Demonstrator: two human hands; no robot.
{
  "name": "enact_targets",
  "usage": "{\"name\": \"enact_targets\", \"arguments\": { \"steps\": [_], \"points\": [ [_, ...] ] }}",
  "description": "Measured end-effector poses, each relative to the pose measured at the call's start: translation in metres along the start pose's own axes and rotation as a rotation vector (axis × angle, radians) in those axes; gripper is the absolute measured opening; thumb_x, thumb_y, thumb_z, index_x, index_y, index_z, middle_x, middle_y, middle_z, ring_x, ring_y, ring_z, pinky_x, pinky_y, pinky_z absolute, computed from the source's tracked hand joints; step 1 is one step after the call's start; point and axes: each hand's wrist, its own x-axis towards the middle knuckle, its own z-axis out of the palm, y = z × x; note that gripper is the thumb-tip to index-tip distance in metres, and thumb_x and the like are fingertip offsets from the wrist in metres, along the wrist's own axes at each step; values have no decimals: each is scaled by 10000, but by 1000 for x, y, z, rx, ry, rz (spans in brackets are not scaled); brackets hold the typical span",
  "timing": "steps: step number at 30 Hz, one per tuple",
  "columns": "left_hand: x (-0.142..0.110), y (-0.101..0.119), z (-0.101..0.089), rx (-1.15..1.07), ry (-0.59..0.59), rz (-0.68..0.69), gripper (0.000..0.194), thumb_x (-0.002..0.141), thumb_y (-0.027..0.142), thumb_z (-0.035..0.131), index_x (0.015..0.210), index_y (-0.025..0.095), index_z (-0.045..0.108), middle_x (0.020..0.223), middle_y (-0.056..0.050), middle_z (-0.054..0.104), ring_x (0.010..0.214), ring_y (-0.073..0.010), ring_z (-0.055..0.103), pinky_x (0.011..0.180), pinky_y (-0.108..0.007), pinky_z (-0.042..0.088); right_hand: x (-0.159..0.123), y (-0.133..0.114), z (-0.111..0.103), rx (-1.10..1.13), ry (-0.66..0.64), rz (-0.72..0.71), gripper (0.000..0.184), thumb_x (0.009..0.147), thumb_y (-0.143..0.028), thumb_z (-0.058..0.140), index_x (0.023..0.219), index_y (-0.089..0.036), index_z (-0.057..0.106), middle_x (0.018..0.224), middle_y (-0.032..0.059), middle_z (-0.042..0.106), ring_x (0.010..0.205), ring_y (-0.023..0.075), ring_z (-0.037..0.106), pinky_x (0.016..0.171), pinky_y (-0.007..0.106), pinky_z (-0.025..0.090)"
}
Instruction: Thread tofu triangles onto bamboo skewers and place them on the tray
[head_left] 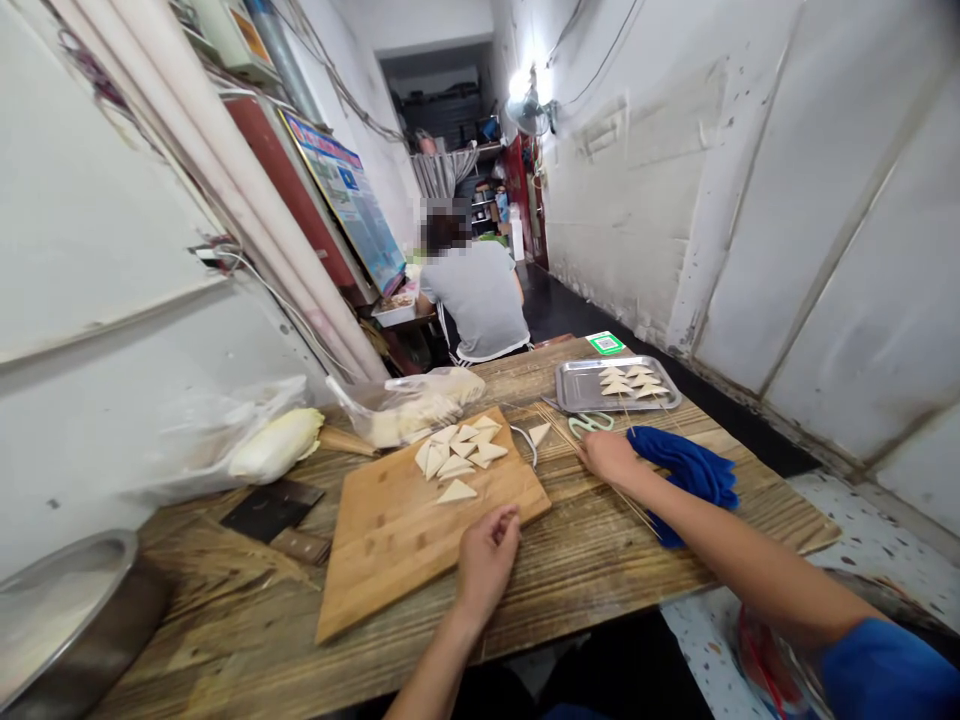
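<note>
My left hand (489,552) is at the near right edge of the wooden cutting board (390,535), its fingers curled in with nothing visible in them. Several pale tofu triangles (457,447) lie clustered on the board's far right part, and one sits apart, closer to my left hand. My right hand (609,460) reaches across the table and closes on thin bamboo skewers (556,425); its fingertips are partly hidden. Beyond it lie green-handled scissors (591,424). A metal tray (581,388) holds skewered triangles (631,380).
Beside my right forearm lies a blue cloth (686,465). A cleaver (274,508), a cabbage (277,445), a plastic bag (420,405) and a large metal pot (97,610) are on the left. Another person (480,295) sits ahead, back turned.
</note>
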Motion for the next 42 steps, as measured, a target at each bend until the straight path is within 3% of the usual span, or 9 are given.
{"name": "enact_targets", "arguments": {
  "steps": [5, 8, 13, 19, 24, 30, 33, 36, 42],
  "points": [
    [10, -15, -54, 118, 291, 34, 254, 697, 315, 607, 919, 207, 668, 724, -30, 627, 668, -184, 542, 663, -275, 410, 1, 7, 1, 38, 32, 16, 302, 856, -290, 421, 886, -115, 665, 904, 167, 674, 881, 228, 621, 729, 286, 426],
    [25, -18, -74, 174, 318, 84, 275, 627, 269, 679, 899, 228, 670, 897, -59, 636, 862, -231, 543, 794, -308, 395, 5, 12, -1, 94, 69, 18, 269, 842, -272, 440, 818, -131, 668, 862, 153, 681, 867, 223, 616, 734, 290, 415],
    [47, -21, -76, 288, 277, 14, 265, 615, 302, 695, 858, 206, 651, 916, -97, 630, 985, -275, 508, 856, -341, 344, 3, 13, -9, 276, 186, -23, 220, 817, -221, 459, 749, -125, 645, 794, 136, 674, 809, 219, 616, 716, 290, 406],
    [60, -19, -73, 371, 197, -120, 144, 603, 302, 679, 673, 189, 623, 706, -53, 611, 808, -239, 549, 711, -299, 358, -29, -17, -9, 604, 280, -176, 235, 831, -305, 429, 813, -160, 612, 623, -1, 614, 522, 117, 549, 524, 222, 408],
    [54, -17, -74, 74, 198, -116, 211, 561, 242, 703, 715, 163, 582, 664, -3, 593, 709, -163, 553, 623, -231, 383, -64, -49, -6, 1031, 294, -250, 271, 837, -397, 454, 906, -175, 593, 599, -17, 572, 482, 103, 509, 476, 223, 419],
    [34, -20, -85, -658, 131, -359, 254, 619, 200, 712, 824, 139, 576, 692, -9, 606, 577, -85, 558, 527, -178, 419, -86, -82, -3, 1535, -166, -330, 350, 777, -483, 522, 865, -159, 624, 846, 67, 669, 777, 191, 643, 668, 331, 532],
    [28, -19, -92, -913, 130, -475, 154, 687, 114, 659, 798, 136, 555, 702, -20, 606, 593, -87, 587, 510, -164, 448, -89, -101, 1, 1601, -192, -276, 351, 722, -475, 598, 861, -153, 621, 870, 74, 676, 747, 186, 651, 637, 319, 534],
    [25, -20, -93, -1053, 125, -465, 81, 760, 83, 577, 827, 122, 552, 765, -59, 628, 665, -109, 612, 552, -183, 488, -90, -118, 5, 1601, -154, -272, 328, 661, -419, 671, 853, -164, 593, 874, 59, 676, 612, 129, 625, 539, 253, 501],
    [27, -20, -95, -1316, 71, -528, 149, 861, 163, 433, 876, 115, 573, 730, -62, 606, 613, -91, 571, 564, -205, 488, -93, -132, 12, 1612, -150, -198, 326, 694, -454, 597, 861, -185, 518, 812, 26, 679, 314, 18, 386, 307, 157, 273]
  ]
}}
